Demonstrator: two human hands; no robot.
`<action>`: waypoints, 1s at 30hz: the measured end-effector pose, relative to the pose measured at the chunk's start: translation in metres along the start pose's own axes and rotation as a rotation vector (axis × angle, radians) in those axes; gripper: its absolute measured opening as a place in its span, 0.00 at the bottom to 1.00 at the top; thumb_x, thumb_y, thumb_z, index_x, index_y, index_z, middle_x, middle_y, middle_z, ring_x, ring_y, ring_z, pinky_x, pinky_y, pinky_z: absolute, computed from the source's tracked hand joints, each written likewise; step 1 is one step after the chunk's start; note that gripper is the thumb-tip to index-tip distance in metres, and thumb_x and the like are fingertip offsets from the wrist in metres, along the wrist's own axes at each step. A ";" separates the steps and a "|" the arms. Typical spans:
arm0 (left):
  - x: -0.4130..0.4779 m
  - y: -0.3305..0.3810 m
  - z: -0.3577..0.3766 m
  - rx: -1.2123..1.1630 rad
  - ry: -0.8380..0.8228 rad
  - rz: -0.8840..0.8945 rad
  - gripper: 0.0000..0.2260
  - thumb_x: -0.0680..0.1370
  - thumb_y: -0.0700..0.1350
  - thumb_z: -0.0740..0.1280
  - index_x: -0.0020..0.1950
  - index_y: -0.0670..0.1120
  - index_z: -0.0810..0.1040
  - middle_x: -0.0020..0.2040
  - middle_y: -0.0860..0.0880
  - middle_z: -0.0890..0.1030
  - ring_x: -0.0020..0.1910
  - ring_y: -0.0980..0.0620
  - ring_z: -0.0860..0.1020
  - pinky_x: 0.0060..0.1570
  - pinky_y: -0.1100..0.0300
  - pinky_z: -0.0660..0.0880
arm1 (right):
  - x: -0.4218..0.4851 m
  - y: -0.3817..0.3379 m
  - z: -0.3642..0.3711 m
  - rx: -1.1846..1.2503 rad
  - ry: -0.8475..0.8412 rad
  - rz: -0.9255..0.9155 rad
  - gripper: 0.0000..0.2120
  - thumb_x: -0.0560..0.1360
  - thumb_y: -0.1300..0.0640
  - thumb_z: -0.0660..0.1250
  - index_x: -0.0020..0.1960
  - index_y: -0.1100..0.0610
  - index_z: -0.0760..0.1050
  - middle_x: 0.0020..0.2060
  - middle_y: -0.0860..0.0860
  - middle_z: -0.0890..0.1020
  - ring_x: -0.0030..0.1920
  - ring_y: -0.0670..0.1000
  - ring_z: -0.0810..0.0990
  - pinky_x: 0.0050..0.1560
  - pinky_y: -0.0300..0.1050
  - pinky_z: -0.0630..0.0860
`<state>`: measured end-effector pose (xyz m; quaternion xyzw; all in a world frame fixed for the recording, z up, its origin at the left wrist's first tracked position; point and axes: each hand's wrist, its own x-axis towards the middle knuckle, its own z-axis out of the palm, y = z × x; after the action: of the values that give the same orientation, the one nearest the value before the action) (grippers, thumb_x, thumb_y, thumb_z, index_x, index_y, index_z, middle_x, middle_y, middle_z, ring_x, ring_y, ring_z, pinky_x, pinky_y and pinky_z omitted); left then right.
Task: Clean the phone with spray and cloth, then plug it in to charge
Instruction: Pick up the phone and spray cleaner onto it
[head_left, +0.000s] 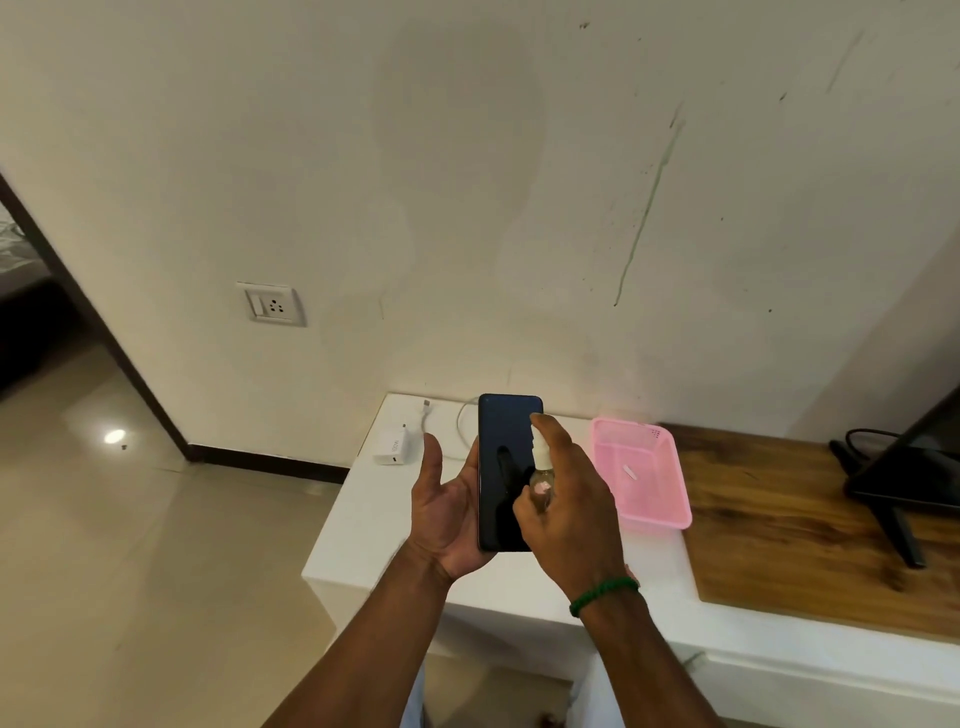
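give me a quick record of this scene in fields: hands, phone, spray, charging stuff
phone: screen dark, facing the camera, held above the white counter
left hand: holds the phone from behind
right hand: grips the spray bottle over the screen, forefinger on top of the nozzle
charger adapter: lying on the counter, not in the wall socket
cable: on the counter beside the adapter
pink basket: on the counter, right of the phone
cloth: not in view
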<state>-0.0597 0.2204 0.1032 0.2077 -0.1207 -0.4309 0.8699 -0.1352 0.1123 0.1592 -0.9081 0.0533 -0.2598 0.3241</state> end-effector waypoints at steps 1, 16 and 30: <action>0.000 -0.001 -0.001 0.000 0.006 0.006 0.40 0.67 0.71 0.65 0.74 0.52 0.66 0.65 0.43 0.77 0.63 0.40 0.75 0.66 0.40 0.66 | 0.002 0.001 0.002 -0.008 -0.012 0.011 0.32 0.71 0.63 0.67 0.72 0.50 0.62 0.52 0.54 0.78 0.44 0.52 0.78 0.46 0.45 0.80; 0.002 -0.001 -0.007 0.014 0.004 0.013 0.40 0.67 0.71 0.66 0.74 0.52 0.66 0.65 0.44 0.77 0.64 0.40 0.74 0.70 0.38 0.56 | 0.019 0.009 0.010 -0.146 -0.070 0.072 0.30 0.72 0.61 0.66 0.71 0.48 0.61 0.45 0.53 0.78 0.39 0.52 0.77 0.43 0.48 0.79; 0.003 0.007 -0.004 0.042 0.022 -0.001 0.41 0.69 0.74 0.60 0.76 0.53 0.62 0.71 0.39 0.69 0.68 0.37 0.68 0.70 0.39 0.58 | 0.011 0.024 0.001 -0.125 0.048 0.062 0.32 0.69 0.61 0.71 0.70 0.48 0.63 0.50 0.53 0.80 0.42 0.51 0.79 0.44 0.40 0.76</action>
<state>-0.0510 0.2227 0.1033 0.2307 -0.1202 -0.4266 0.8662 -0.1231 0.0913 0.1488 -0.9180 0.1054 -0.2674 0.2734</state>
